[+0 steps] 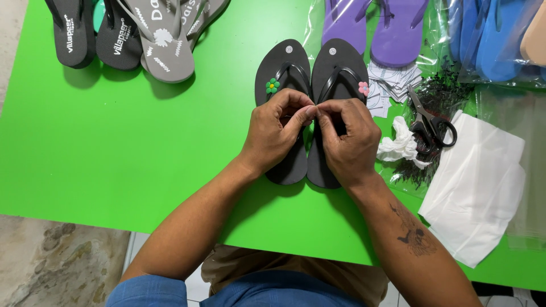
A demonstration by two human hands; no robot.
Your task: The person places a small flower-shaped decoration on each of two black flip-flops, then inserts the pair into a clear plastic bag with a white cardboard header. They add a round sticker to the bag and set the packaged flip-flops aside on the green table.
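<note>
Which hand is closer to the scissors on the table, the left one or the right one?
The right hand. It rests over the black flip-flops, with only a crumpled white tissue between it and the scissors. The left hand is on its far side, farther away.

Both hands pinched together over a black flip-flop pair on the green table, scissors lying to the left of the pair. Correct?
One thing is off: the scissors lie to the right of the black flip-flop pair, not the left, beside a crumpled white tissue. The head view shows it. The rest holds: the left hand and right hand meet fingertip to fingertip over the pair on the green table.
</note>
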